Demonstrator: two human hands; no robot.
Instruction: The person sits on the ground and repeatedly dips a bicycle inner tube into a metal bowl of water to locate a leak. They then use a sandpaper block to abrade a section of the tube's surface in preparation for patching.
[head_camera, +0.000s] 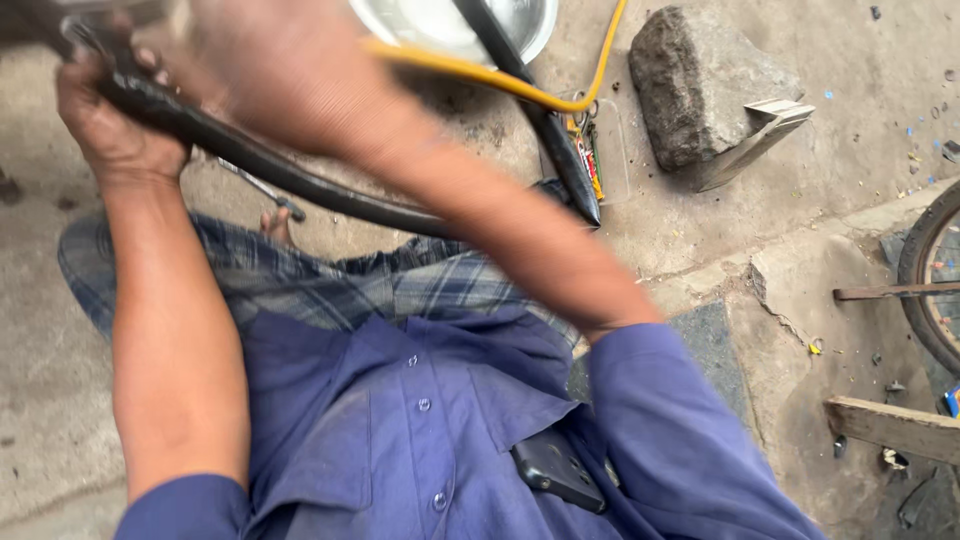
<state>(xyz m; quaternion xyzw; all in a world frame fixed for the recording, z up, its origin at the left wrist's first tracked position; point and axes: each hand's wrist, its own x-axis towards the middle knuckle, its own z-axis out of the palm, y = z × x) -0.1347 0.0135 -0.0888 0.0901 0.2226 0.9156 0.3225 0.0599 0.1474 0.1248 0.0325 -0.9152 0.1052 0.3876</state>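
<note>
While the person is sitting low over the concrete ground, 2 bare hands are working a black rubber tube, apparently a cycle inner tube; the left hand is closed firmly around the tube near its upper end at the top left of the view; the right hand is crossing above it, blurred by motion, so whether its fingers are closed on the tube cannot be told. From the left hand, the tube is running down and to the right across the checked cloth over the lap, passing under the right forearm. Beyond the hands, a metal basin is standing at the top edge, with a yellow hose curving across it; a grey stone block is lying to the right; part of a wheel is showing at the right edge; a dark phone is sitting in the blue shirt pocket.

Judged from this view, the work is at a middle stage: the tube is already free of any wheel and is being handled along its length; no patch, glue or finished repair is visible; refitting is evidently not yet done.
</note>
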